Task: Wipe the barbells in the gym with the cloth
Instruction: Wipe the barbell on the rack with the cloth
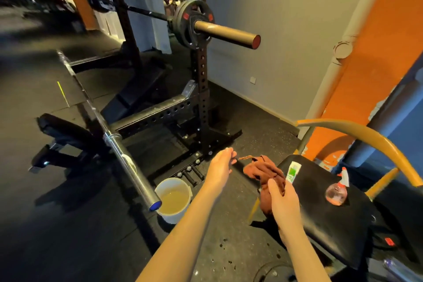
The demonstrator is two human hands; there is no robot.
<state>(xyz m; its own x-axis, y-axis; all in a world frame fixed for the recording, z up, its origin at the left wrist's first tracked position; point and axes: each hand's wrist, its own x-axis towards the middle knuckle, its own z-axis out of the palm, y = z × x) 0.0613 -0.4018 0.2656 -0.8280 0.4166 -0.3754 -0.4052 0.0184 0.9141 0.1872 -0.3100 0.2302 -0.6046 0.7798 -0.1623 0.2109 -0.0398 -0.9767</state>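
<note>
A rust-brown cloth (263, 170) hangs bunched between my hands at lower centre. My right hand (282, 197) grips its lower part. My left hand (223, 163) pinches a twisted corner of it with the fingertips. A silver barbell (128, 158) runs from the far left toward me, its blue-capped end above a bucket. A second barbell (226, 33) with a bronze sleeve and black plates rests high on the black rack (201, 89).
A white bucket (175, 198) of yellowish water stands on the dark rubber floor under the silver bar's end. A black padded seat (320, 208) at right carries a green-and-white tube (293, 171) and a spray bottle (338, 192). A black bench (66, 135) lies at left.
</note>
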